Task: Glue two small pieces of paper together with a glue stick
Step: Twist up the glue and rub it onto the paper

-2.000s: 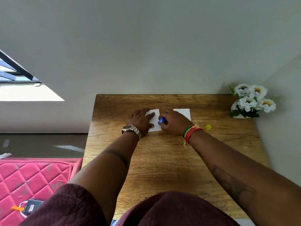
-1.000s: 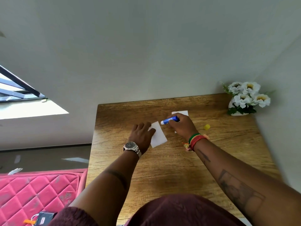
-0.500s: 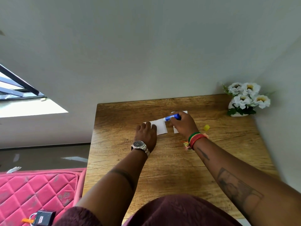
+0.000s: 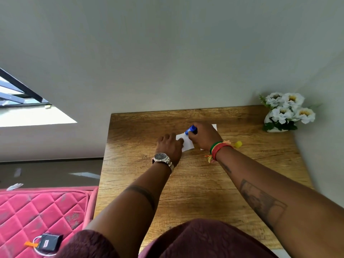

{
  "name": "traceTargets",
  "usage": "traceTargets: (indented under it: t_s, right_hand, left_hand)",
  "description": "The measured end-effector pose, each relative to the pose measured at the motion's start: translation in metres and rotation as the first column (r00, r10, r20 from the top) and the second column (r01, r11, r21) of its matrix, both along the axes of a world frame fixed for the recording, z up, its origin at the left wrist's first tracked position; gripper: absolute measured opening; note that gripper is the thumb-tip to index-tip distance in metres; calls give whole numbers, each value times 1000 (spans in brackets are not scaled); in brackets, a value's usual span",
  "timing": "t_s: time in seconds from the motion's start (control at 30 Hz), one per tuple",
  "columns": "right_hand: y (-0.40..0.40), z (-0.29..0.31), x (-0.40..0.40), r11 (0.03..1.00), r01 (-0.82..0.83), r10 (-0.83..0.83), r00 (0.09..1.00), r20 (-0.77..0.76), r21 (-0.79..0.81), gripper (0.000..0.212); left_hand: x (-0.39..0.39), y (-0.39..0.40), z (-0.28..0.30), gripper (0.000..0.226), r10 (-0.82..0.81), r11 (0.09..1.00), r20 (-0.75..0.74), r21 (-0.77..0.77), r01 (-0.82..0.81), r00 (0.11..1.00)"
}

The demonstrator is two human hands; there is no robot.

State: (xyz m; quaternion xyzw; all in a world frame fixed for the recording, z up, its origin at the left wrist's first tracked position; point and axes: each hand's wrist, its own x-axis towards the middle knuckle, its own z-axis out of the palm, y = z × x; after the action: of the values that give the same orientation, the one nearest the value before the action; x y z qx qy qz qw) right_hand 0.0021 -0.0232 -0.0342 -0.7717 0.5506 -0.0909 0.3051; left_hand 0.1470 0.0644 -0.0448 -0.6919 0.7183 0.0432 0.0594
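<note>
R hand (image 4: pixel 204 135) fingers curl round the glue stick (image 4: pixel 190 130), a short blue tube w/ a white tip, long axis slanting down-left so the tip meets the top edge of the near paper (image 4: pixel 187 143); L hand (image 4: pixel 169 146) lies beside it w/ fingers straight and pressed flat on that sheet's left part. Near paper is a small white rectangle on the tabletop (image 4: pixel 195 183), approx. centre-far; second paper (image 4: pixel 214 127) sits just right of it, mostly hidden under the R hand. Yellow cap (image 4: pixel 238 144) lies right of the papers, flower vase (image 4: pixel 284 112) well beyond at the far-right corner.
</note>
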Motion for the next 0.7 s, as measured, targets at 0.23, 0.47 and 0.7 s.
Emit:
traceTargets:
  t_s: [0.23,0.47,0.7]
  right_hand:
    - [-2,2,3,981,-181,172,978,-120,-74,15]
    - [9,4,-8,972,-221,210,969,-131,-79,20]
    - [23,3,-20,964,-262,253,954,-159,-38,20]
  left_hand:
    - [1,-1,-2,33,1,1000,13,8,-2,1000]
    - [0,-6,1,30,7,999,32,32,-8,999]
    - [-2,-10,1,25,9,999,52,36,-11,999]
